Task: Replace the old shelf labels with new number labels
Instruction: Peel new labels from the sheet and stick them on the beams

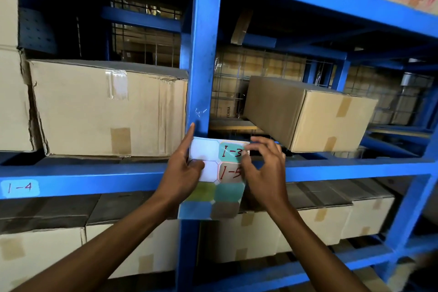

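At the far left of the frame, a pale blue label reading 1-4 (20,188) is already stuck on the blue shelf beam (94,179). Moving toward the middle, your left hand (183,165) holds the sticker sheet (213,179) by its left edge, thumb on the front, index finger pointing up along the blue upright post (201,54). The sheet hangs in front of the post, at centre frame. It looks thin, light and floppy, so keep that left edge braced. Just right of it, your right hand (265,168) has its fingers (247,149) pinched narrow at the right edge of the teal 1-3 sticker (231,152); the 1-5 sticker (230,172) sits below. Lift the sticker by a corner, slowly: it will likely curl or tear.
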